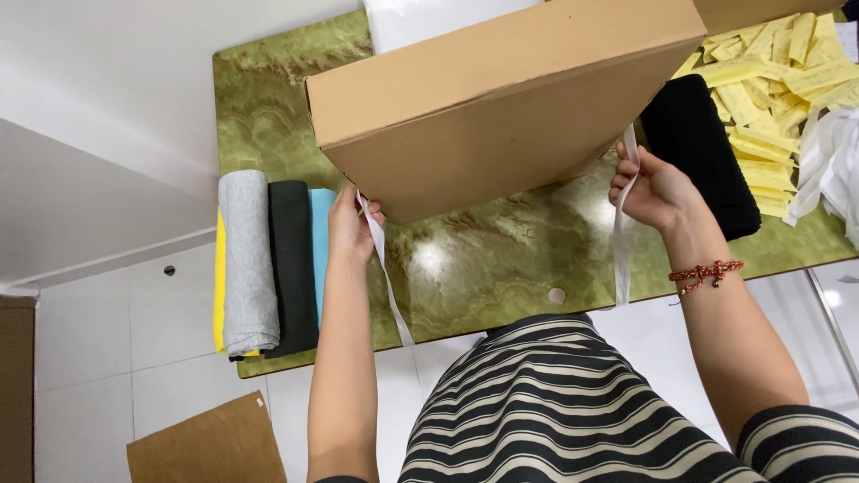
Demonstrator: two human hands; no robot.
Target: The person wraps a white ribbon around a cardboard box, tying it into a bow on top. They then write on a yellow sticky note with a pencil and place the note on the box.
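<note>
Now, starting at the far left of the frame, a flat piece of brown cardboard [208, 444] lies on the white tiled floor [107, 358] at the lower left, below the edge of the green marbled table [483, 268]. On the table's left end sits a row of folded cloths side by side: a yellow cloth [218, 286] at the outside, a grey cloth [247, 259] on it, a black cloth [292, 268] next, and a light blue cloth [320, 237] touching the black one. Just right of the blue cloth comes the left hand [349, 225], fingers pinched closed on one end of a white strap [388, 286], whose loose tail hangs down past the table's near edge. Above both hands, filling the upper middle of the frame, a large flat cardboard box [501, 98] is tilted up off the table, its lower corner meeting the left hand; the strap seems to run under it, though that stretch is hidden. Over on the right, the right hand [655, 190] grips the strap's other end, which rises above the fingers and dangles below the palm; a red beaded bracelet [707, 271] circles that wrist. Behind this hand lies a black knitted fabric [702, 152], and in the upper right corner a heap of yellow paper slips [774, 80] sits beside a bunch of white straps [828, 161] at the edge.
</note>
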